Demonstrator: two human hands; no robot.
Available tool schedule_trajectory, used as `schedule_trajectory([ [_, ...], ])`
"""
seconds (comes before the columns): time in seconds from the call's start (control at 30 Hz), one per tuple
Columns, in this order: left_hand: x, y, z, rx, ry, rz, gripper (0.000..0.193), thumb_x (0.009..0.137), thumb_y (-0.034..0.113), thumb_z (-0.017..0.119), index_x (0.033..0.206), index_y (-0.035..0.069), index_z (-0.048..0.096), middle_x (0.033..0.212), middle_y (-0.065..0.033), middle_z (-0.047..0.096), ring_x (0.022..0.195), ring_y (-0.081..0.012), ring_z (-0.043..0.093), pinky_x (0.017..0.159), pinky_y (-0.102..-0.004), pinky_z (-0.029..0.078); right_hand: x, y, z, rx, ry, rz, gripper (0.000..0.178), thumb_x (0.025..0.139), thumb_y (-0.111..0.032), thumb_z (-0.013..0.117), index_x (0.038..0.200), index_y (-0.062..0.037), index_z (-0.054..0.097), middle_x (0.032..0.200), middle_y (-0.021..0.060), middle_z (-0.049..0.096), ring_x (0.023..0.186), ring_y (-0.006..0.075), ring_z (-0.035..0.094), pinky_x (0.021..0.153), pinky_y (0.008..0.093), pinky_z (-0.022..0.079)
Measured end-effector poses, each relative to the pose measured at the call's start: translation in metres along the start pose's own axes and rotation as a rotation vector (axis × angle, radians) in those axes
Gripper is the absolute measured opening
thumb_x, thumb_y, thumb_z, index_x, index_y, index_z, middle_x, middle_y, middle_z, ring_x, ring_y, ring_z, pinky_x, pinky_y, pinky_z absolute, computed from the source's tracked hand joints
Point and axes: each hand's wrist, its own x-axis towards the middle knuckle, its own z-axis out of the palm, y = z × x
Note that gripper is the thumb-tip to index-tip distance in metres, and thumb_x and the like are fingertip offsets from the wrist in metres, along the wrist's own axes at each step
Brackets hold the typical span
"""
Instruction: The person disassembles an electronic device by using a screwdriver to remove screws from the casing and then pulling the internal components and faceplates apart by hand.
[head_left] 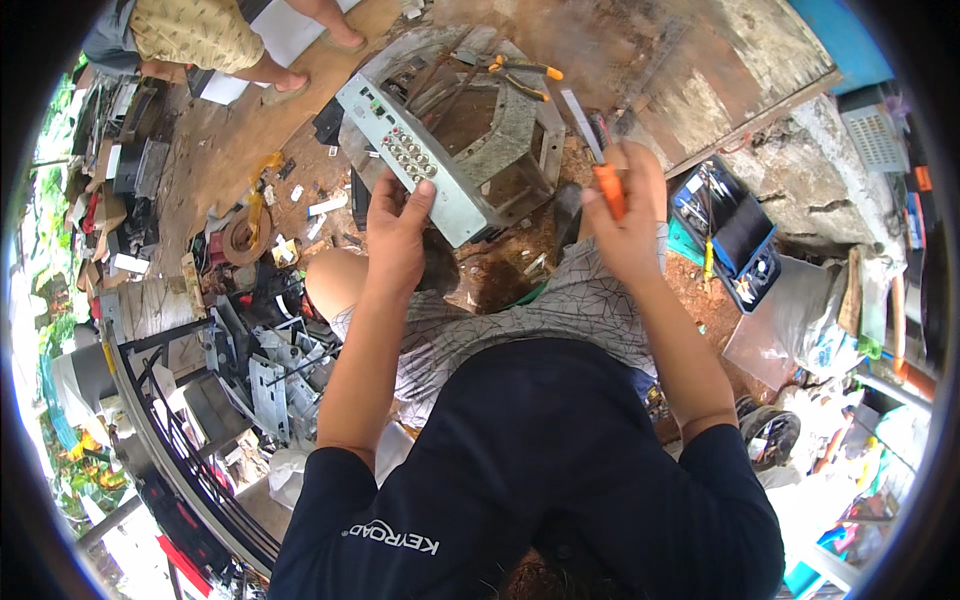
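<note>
My left hand (398, 235) is closed on the near end of a grey metal recorder box (428, 188), thumb over its back panel. Rows of round metal sockets and a few smaller ports line that panel. The box is tilted, its far end resting over or close to a heavy metal frame (510, 150) with an angular opening. To the right, my right hand (630, 215) grips the orange handle of a screwdriver (609, 190). Its silver shaft, slightly blurred, points up and away, apart from the box. Pliers with yellow-and-black handles (527, 70) lie on the frame.
An open tool case (725, 225) lies at right beside a concrete block. Metal scrap (275, 385) is piled at left, near a roll of brown strap (240, 235). Small debris litters the ground. Another person's legs (290, 70) show at the far left.
</note>
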Motion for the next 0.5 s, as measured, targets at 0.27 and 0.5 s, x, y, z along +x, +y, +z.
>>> schedule_trajectory([
  [0.27, 0.003, -0.003, -0.002, -0.023, -0.011, 0.015, 0.047, 0.093, 0.012, 0.070, 0.132, -0.002, 0.047, 0.118, -0.0089, 0.061, 0.109, -0.0154, 0.059, 0.097, -0.0307, 0.048, 0.006, 0.045, -0.049, 0.048, 0.157, 0.150, 0.069, 0.092, -0.010, 0.066, 0.152, -0.0020, 0.032, 0.104, 0.0057, 0.058, 0.085, 0.0107, 0.055, 0.076, 0.0248, 0.050],
  [0.5, 0.006, -0.005, 0.006, -0.093, -0.053, 0.024, 0.064, 0.090, 0.018, 0.076, 0.140, -0.002, 0.042, 0.124, -0.0090, 0.058, 0.115, -0.0170, 0.056, 0.102, -0.0327, 0.046, -0.004, 0.072, -0.041, -0.076, 0.199, 0.145, 0.071, 0.093, -0.007, 0.065, 0.152, 0.0013, 0.027, 0.104, 0.0025, 0.054, 0.083, 0.0086, 0.051, 0.076, 0.0224, 0.046],
])
